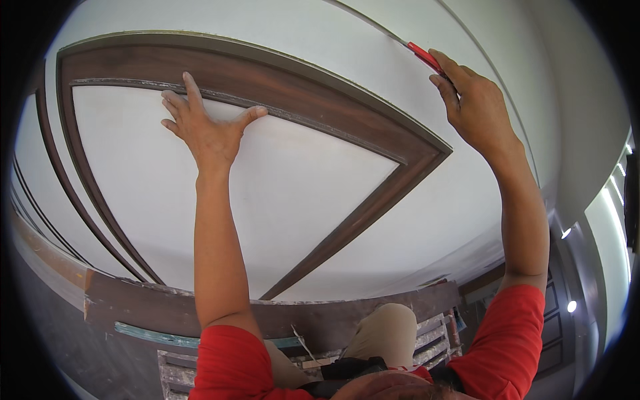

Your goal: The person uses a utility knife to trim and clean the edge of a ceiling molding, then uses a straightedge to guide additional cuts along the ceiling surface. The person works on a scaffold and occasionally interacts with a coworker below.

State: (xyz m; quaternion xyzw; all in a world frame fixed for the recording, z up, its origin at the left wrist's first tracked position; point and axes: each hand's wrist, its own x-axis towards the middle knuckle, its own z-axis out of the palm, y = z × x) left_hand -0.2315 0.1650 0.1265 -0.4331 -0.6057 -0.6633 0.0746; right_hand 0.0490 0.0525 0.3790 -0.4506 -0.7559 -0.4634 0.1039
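Note:
My left hand (212, 133) is spread against the wall, fingers apart, with its fingertips and thumb on the lower edge of a brown wooden moulding frame (247, 67). Inside that frame is a white panel (300, 173). Higher up and to the right, my right hand (477, 110) is closed around a slim red utility knife (425, 57). Its grey tip points up and left, meeting the end of a thin dark line or groove (367, 21) on the white wall (373, 67). Part of the knife's handle is hidden by my fingers.
Beneath me runs a brown plank (133, 303), with a teal strip (157, 335) on it and worn slats (430, 340) beside my knee. More dark mouldings (60, 167) line the wall at left. Lit lamps (571, 306) show at right.

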